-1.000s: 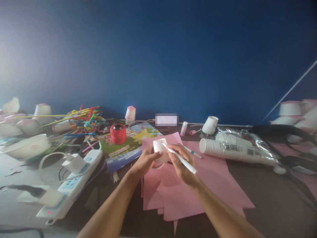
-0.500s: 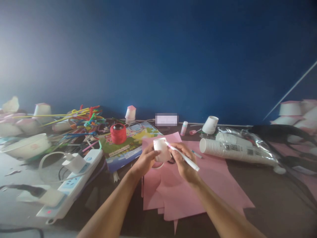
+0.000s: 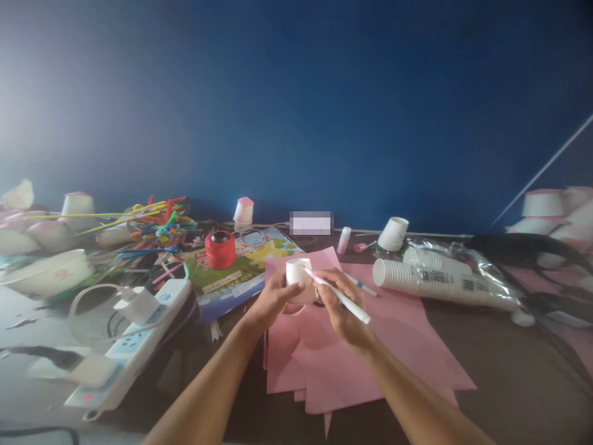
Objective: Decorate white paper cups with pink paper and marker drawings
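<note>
A white paper cup (image 3: 296, 276) is held in my left hand (image 3: 274, 301), thumb across its side. My right hand (image 3: 343, 304) grips a white marker pen (image 3: 345, 300) with a pink tip end. The pen's tip is at the cup's right side near the upper edge; whether it touches I cannot tell. Faint pink marks show on the cup's upper left. Both hands are above pink paper sheets (image 3: 352, 371). Another marker (image 3: 365, 286) with a teal band lies on the paper just beyond my right hand.
To the left are a power strip (image 3: 134, 340), a red spool of thread (image 3: 220, 250), an illustrated booklet (image 3: 250, 284) and pipe cleaners (image 3: 162, 216). On the right lie stacked paper cups (image 3: 440, 285) in plastic. A glue stick (image 3: 344, 240) and an upturned cup (image 3: 393, 233) stand behind.
My left hand has tilted and slightly turned the cup. My right hand has shifted a little lower and left with the marker, uncovering more of the teal-banded marker.
</note>
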Available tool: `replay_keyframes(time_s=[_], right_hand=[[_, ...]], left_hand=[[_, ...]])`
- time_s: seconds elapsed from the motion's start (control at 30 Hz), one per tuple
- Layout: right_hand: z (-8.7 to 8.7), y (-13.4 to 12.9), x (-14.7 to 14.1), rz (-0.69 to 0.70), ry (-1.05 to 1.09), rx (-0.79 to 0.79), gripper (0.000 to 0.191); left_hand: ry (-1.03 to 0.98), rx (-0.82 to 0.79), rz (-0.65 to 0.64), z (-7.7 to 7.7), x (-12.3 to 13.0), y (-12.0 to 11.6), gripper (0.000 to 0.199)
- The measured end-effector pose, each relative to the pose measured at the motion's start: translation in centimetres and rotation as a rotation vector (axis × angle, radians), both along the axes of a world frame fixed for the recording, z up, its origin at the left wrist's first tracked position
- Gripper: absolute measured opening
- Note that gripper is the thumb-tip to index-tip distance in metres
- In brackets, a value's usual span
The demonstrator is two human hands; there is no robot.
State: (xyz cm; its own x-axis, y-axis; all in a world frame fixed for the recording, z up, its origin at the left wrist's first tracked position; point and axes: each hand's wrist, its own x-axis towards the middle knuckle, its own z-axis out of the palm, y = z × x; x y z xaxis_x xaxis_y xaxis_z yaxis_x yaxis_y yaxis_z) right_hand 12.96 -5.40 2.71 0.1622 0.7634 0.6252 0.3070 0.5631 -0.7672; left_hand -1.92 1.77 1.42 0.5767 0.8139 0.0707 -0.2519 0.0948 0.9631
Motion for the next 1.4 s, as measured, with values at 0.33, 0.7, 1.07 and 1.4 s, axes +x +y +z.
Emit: replay_keyframes(time_s=[0.33,0.7,1.07,1.4], right_hand=[[-0.01,-0.01,-0.06,0.002,-0.009,-0.017,0.017],[-0.39,0.17,-0.07,-0.003,-0.005,-0.028,0.018],[-0.06,-0.06,0.05,0.000,-0.031,-0.012,0.014],[-0.37,0.20,0.02,0.012,0.020,0.007,0.015]], left_hand=[[-0.013,0.038,-0.017,-0.04,0.05,0.10,0.045],[-0.002,0.020,-0.014,0.58,0.00,-0.15,0.045],[-0.008,0.011,-0.008,0.32,0.06,-0.08,0.042],[-0.017,0.007,-0.027,0.62,0.03,-0.14,0.042]])
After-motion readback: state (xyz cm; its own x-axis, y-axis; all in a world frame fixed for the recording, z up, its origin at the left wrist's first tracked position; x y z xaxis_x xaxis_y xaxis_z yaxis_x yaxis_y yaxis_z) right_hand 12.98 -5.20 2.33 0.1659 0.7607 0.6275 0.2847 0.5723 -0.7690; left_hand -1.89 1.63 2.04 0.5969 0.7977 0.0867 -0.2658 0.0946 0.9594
